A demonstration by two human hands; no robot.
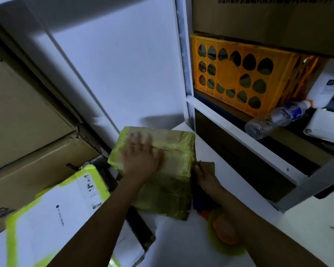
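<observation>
2 hands work 1 tape-wrapped box (177, 149) on the white tabletop (177, 239). The left hand (141, 157) lies flat on top, fingers spread, likely steadying it. The right hand (202, 175) pinches a brown flap (207, 166) at its right edge, perhaps to pull it.

Ahead of the left hand (141, 153), past the taped box (174, 143) it presses, only a narrow strip of white tabletop (229, 182) lies free before the white wall panel (114, 74) closes it off. To its left, stacked cartons (27, 122) and a white parcel (52, 209) crowd close. Right of the right hand (205, 175), beyond the brown card piece (207, 165) it pinches, bare tabletop lies open up to the shelf rail (239, 136), behind which a lying bottle (274, 120) and an orange crate (229, 74) block the way.
</observation>
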